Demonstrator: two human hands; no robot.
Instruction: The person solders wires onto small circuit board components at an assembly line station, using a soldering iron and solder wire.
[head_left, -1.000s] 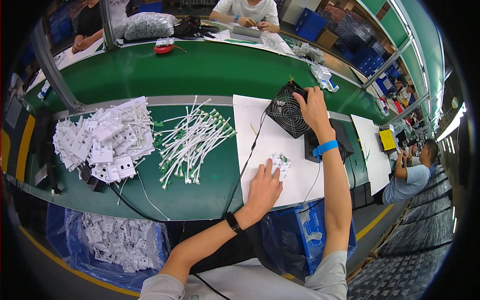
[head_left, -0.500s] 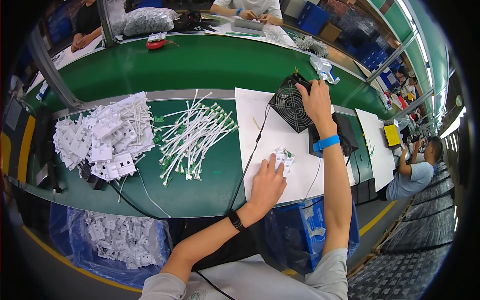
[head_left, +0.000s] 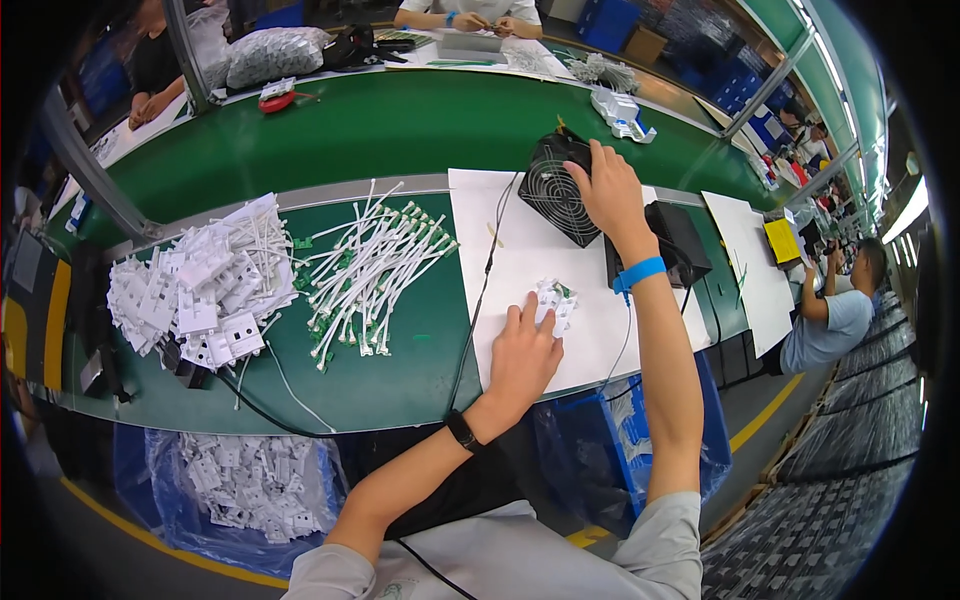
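My right hand [head_left: 612,200] reaches to a square black fan [head_left: 558,202] with a round wire grille, thumb on its near side and fingers over its top right edge. The fan stands tilted on a white sheet [head_left: 480,200]. Below it lies a small white plastic part [head_left: 556,306] with bits of green on it. My left hand [head_left: 524,352] rests palm down at that part's lower left, fingers apart and fingertips touching its edge. Left of the sheet are a bundle of white cables [head_left: 380,270] with green ends and a heap of white plastic housings [head_left: 205,280].
Beside my right wrist stands a black box [head_left: 678,240]. A black cord [head_left: 487,270] crosses the sheet from the fan. Blue bins, one holding white parts [head_left: 250,485], stand below the table edge. Beyond runs a green belt [head_left: 400,125], with other people working past it.
The view has shifted slightly, moving the table's things a little left and up in the picture. Both hands keep nearly the same places, at the fan and at the white part.
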